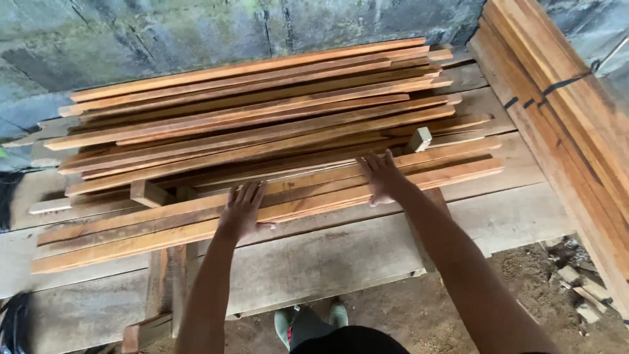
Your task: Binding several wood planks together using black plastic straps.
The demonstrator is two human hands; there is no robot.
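**Both palms flat on the front slats of the stack**

Rough grey block wall [164, 33] closes the back of the scene, and below it a weathered plank workbench [367, 249] fills most of the view. At the right, a strapped bundle of boards [563, 111] leans at an angle, bound with dark bands. Spread across the bench lies a loose pile of reddish-brown slats [262, 105], laid roughly parallel and running left to right, with small offcut blocks [149, 193] wedged among them.

At the near edge of the pile sit the front slats [314, 196], two or three long strips slightly fanned. The left hand [241, 211] rests on them palm down, fingers spread and pointing away. The right hand [381, 177] presses flat farther along the same strips, fingers also splayed. Neither hand is closed round anything; both lie open on the wood, well apart from each other.

Judging by that posture, the step in hand is squaring or sliding these front strips. A next move would call for even pressure from both palms so the strips travel together rather than skewing.
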